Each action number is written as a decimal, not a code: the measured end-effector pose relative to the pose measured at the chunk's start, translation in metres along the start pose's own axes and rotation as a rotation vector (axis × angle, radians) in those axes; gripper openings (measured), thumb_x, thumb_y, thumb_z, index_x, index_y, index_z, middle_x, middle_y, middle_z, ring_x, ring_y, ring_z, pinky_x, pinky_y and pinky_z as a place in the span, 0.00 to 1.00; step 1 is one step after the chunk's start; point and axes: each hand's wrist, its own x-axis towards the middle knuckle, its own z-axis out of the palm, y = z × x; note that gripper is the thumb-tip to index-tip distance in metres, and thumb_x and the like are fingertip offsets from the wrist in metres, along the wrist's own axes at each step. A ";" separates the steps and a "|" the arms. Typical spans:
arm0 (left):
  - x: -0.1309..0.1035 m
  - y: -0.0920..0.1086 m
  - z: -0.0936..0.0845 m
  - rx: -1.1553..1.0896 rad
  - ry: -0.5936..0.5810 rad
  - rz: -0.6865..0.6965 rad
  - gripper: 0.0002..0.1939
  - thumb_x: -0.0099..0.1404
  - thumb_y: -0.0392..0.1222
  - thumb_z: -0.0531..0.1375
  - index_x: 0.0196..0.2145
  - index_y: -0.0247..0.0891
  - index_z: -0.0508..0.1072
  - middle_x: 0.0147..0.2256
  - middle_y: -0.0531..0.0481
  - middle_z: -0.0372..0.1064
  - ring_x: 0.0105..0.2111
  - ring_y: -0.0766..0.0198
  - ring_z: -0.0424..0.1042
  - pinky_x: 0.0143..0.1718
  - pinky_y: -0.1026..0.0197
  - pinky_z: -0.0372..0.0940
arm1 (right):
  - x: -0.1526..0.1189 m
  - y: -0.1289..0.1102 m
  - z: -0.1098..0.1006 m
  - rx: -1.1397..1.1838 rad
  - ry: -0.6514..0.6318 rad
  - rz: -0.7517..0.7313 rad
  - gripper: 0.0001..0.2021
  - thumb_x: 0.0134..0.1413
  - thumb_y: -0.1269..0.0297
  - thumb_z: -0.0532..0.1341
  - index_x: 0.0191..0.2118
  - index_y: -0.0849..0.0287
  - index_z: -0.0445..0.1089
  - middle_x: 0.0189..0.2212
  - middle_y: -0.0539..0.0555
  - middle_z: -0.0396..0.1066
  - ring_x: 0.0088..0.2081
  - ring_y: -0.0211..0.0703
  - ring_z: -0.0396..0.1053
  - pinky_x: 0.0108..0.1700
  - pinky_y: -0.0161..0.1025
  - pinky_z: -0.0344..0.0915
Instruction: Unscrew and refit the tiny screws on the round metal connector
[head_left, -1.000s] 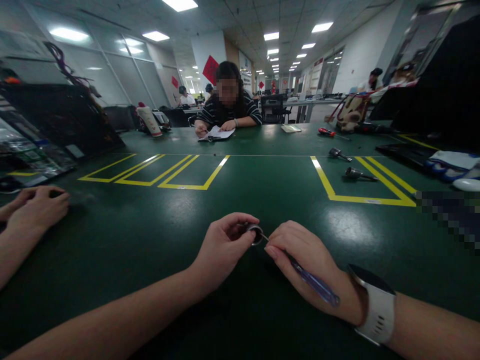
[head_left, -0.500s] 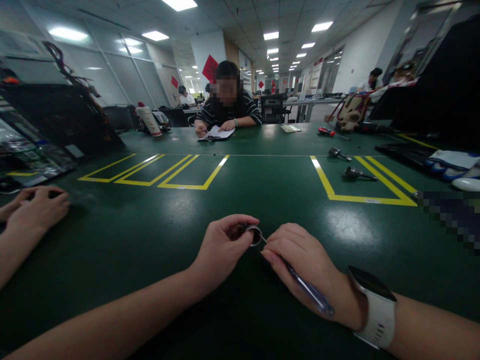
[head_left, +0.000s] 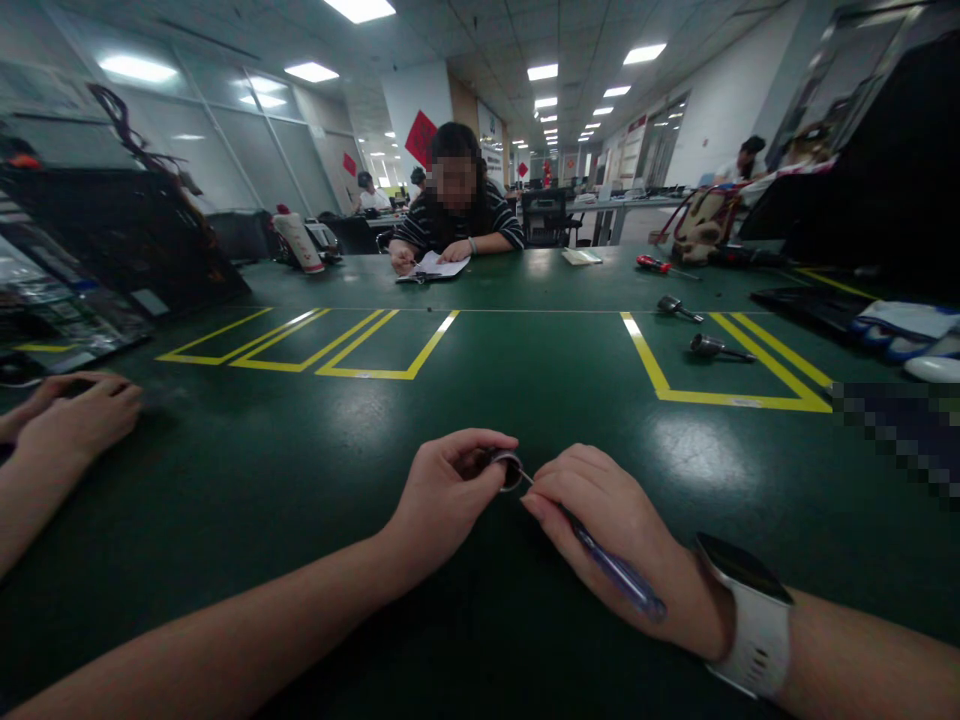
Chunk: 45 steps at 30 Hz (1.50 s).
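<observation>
My left hand (head_left: 448,492) pinches a small round metal socket (head_left: 511,466) between thumb and fingers, its open end turned to the right. Most of the socket's body is hidden behind the fingers. In my right hand (head_left: 600,505) is a slim screwdriver (head_left: 621,574) with a clear, purplish handle. Its thin metal shaft points left, and the tip reaches into the mouth of the socket, where I cannot see its end. Both hands are just above the green table (head_left: 525,390), close together.
Two metal socket bits (head_left: 712,347) lie by the yellow tape at right, with a red screwdriver (head_left: 654,264) beyond. Another person's hand (head_left: 82,415) is at left. Opposite, a person (head_left: 457,215) leans over a clipboard (head_left: 433,268). White-and-blue gloves (head_left: 907,328) lie at right.
My hands, the socket and the screwdriver have hardly moved. The other person's hand at the left edge has shifted very slightly to the right.
</observation>
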 end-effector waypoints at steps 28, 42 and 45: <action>0.075 -0.026 0.008 0.659 -0.020 0.469 0.07 0.55 0.39 0.61 0.29 0.36 0.64 0.27 0.54 0.65 0.26 0.65 0.64 0.27 0.64 0.57 | 0.005 0.036 -0.014 1.071 0.217 0.646 0.08 0.47 0.62 0.66 0.32 0.59 0.71 0.31 0.51 0.72 0.33 0.38 0.66 0.36 0.38 0.60; 0.070 -0.025 0.010 0.726 -0.020 0.662 0.08 0.57 0.39 0.56 0.22 0.37 0.61 0.22 0.55 0.59 0.24 0.68 0.59 0.26 0.65 0.54 | 0.000 0.031 -0.015 0.806 0.142 0.498 0.12 0.58 0.62 0.55 0.40 0.55 0.75 0.40 0.54 0.74 0.42 0.44 0.68 0.42 0.43 0.61; 0.068 -0.023 0.010 0.663 0.009 0.668 0.09 0.57 0.41 0.56 0.22 0.37 0.61 0.21 0.55 0.58 0.23 0.68 0.59 0.26 0.65 0.54 | 0.001 0.033 -0.013 0.881 0.138 0.505 0.12 0.57 0.62 0.55 0.41 0.54 0.75 0.40 0.54 0.74 0.41 0.44 0.68 0.41 0.42 0.61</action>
